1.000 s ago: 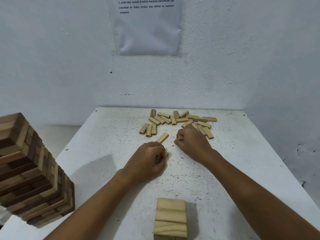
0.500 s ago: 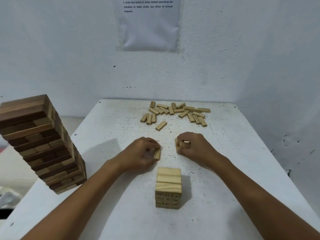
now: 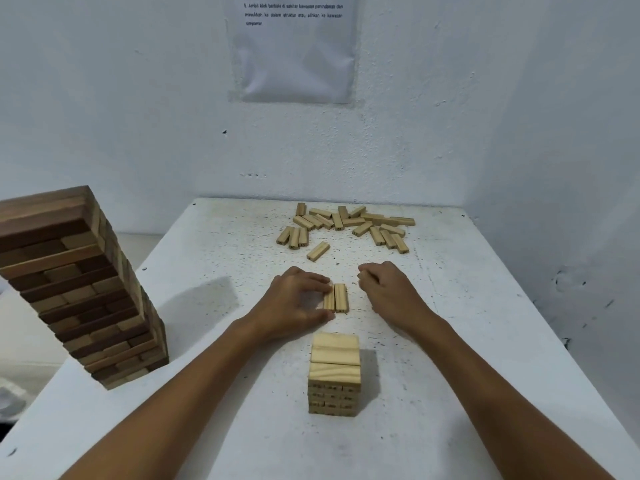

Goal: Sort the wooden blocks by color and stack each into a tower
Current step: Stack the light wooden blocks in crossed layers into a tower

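Observation:
Two light wooden blocks [image 3: 336, 298] lie side by side on the white table [image 3: 214, 427], between my hands. My left hand [image 3: 296, 301] pinches the left block of the pair lengthwise between fingertips and thumb. My right hand [image 3: 388, 289] rests just right of the pair with its fingers curled under, and nothing shows in it. A short tower of light blocks [image 3: 334, 370] stands in front of the pair, nearer to me. Several loose light blocks [image 3: 346, 225] are scattered at the far side, and one single block [image 3: 318, 251] lies apart from them.
A tall tower of mixed dark and light blocks [image 3: 76, 289] stands at the table's left edge and leans in this wide view. White walls close the far and right sides. A paper sheet [image 3: 294, 50] hangs on the far wall.
Both hands came back from the far pile, each with a light block. The two blocks now lie together on the table and my right hand has let go of its block.

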`<state>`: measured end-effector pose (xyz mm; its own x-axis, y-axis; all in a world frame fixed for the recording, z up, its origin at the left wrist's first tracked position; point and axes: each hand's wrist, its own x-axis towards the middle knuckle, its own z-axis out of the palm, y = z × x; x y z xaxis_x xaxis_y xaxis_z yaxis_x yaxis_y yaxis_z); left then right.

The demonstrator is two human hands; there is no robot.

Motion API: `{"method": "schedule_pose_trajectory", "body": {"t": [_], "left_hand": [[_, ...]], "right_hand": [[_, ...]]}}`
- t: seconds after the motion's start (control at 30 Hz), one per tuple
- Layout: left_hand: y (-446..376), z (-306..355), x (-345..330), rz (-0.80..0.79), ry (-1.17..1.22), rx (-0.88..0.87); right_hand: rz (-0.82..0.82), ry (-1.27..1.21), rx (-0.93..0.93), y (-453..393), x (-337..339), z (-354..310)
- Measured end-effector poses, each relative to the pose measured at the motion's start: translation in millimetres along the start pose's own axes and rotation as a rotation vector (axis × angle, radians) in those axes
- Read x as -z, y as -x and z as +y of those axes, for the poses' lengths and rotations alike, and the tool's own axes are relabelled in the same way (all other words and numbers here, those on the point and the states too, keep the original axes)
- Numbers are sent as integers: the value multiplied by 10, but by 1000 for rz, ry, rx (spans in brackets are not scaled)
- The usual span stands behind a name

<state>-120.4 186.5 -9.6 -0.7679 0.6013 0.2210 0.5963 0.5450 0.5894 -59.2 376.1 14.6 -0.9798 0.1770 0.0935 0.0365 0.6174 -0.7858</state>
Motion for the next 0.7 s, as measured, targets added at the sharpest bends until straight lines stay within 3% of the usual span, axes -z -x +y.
{"method": "schedule_pose_trajectory", "body": {"t": [0.17,0.5,0.7], "left_hand": [[-40,1,-50,59,23,-3],[-8,-22,-113,103,4,-7],[2,-9,-122,118,-11,-17]], "right_hand": [[21,186,-37,-52,-43,61],[-35,24,-175,-79,-84,11],[-22,-54,-163,-59,-79,30]]}}
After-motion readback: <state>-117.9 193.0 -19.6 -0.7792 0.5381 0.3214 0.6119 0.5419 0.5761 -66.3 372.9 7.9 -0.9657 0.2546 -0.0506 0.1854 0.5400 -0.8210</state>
